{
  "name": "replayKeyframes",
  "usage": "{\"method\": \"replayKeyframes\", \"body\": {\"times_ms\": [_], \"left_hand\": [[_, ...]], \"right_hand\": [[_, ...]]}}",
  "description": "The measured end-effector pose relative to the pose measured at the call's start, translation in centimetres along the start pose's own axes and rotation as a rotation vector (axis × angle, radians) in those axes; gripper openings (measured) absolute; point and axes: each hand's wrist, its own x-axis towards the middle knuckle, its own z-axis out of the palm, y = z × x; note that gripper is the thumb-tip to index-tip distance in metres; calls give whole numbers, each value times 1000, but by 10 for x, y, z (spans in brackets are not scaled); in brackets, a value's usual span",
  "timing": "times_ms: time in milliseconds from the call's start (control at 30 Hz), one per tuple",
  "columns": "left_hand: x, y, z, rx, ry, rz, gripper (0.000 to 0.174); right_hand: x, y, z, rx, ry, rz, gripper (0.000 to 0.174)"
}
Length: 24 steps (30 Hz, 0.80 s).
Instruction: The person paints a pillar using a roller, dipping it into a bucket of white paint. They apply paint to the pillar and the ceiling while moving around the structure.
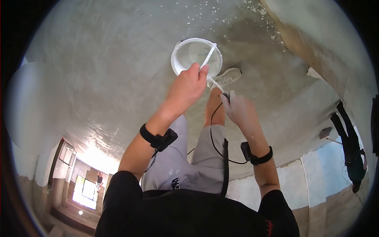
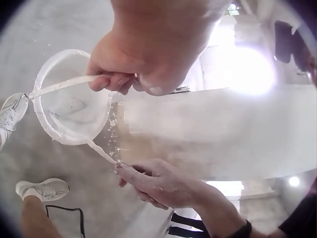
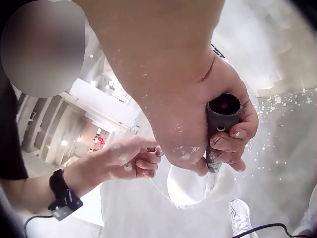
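Note:
My left hand has its fingers curled round a flat white strip that runs to the rim of a white bucket. In the left wrist view the strip crosses above the bucket's mouth. The right hand, spotted with white, grips a dark hollow tube-shaped handle. From that hand a white-coated length reaches the bucket rim; its far end is hard to make out. Pale whitish material coats the bucket's inside. Whether the bucket touches the floor, I cannot tell.
A white shoe stands close beside the bucket. White splatters dot the grey floor near the wall. A black cable hangs between my forearms. Another person in dark clothes stands at the right, by a long-handled tool.

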Motion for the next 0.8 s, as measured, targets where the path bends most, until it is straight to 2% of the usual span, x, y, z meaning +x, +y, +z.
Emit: {"method": "replayKeyframes", "body": {"times_ms": [100, 400, 800], "left_hand": [[1, 3, -2, 27, -95, -47, 39], [3, -1, 0, 27, -27, 4, 36], [5, -1, -12, 3, -52, -32, 33]], "right_hand": [[7, -10, -11, 24, 23, 21, 34], [15, -20, -17, -40, -21, 19, 31], [30, -26, -17, -27, -81, 44, 42]]}}
